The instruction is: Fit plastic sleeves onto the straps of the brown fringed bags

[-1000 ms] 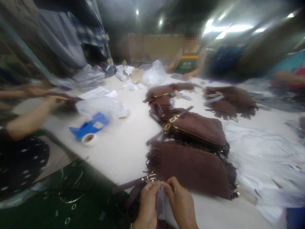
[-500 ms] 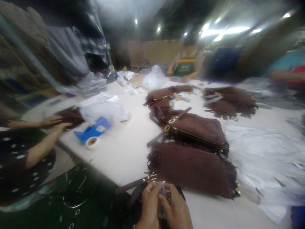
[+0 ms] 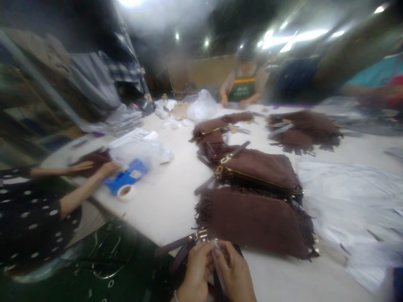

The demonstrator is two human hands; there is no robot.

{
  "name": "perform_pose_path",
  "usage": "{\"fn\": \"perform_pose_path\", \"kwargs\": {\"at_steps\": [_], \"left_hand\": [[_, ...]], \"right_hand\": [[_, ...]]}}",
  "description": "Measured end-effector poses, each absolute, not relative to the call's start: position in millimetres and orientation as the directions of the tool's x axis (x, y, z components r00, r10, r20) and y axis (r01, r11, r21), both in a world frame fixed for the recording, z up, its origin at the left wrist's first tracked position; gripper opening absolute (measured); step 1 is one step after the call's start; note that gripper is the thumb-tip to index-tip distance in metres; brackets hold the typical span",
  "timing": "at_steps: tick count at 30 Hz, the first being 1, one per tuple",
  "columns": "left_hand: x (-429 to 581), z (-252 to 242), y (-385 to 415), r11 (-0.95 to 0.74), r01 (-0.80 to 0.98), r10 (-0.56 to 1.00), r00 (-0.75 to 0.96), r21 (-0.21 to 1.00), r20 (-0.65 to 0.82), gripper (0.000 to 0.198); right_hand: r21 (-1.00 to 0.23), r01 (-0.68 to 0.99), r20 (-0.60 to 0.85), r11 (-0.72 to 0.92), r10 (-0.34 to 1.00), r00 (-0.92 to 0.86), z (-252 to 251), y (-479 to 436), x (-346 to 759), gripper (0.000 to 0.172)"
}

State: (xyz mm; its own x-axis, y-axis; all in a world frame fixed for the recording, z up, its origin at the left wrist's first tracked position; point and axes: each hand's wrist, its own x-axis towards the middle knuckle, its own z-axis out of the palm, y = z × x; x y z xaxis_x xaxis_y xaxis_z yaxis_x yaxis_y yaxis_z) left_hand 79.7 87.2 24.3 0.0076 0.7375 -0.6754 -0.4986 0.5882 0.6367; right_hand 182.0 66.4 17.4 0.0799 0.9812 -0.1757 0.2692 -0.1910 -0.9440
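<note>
Front bag (image 3: pixel 258 220): brown, fringed at its ends, lying on the white table (image 3: pixel 157 201); its near edge is just beyond the fingertips; whether they touch it I cannot tell
Left hand (image 3: pixel 197 270): at the near left corner of the front bag; thumb and fingers drawn in narrow, pinching the pale strip
Right hand (image 3: pixel 234 272): beside the left, just in front of the front bag; fingers curled, closed on the same strip
Pale strip (image 3: pixel 219 270): between the two hands, on the near side of the front bag; long and narrow; its upper end is partly hidden by fingers
Strap (image 3: pixel 174 244): dark, sticking out left of the front bag, by the metal buckles (image 3: pixel 201 234)
Second bag (image 3: pixel 256 167): just behind the front bag, gold zip facing it
White sheets (image 3: pixel 349 201): spread right of the front bag
Blue dispenser (image 3: pixel 135 170): well left of the front bag and farther back; white roll (image 3: pixel 125 192) at its near side
Co-worker in dotted top (image 3: pixel 31 214): far left of the front bag; one hand close to the dispenser, the other on a brown piece (image 3: pixel 97 161)
</note>
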Motion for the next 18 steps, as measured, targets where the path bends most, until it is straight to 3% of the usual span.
{"fn": "perform_pose_path", "kwargs": {"at_steps": [10, 18], "left_hand": [[73.7, 14.3, 84.3, 0.668, -0.564, 0.642, 0.106, 0.486, -0.759, 0.022], [79.3, 20.0, 80.9, 0.610, -0.594, 0.673, 0.039, 0.524, -0.739, 0.015]], "right_hand": [[-0.942, -0.080, -0.331, -0.327, 0.943, 0.040, 12.6, 67.0, 184.4, 0.042], [-0.905, -0.242, -0.372, -0.350, 0.927, 0.049, 10.5, 68.9, 183.7, 0.048]]}}
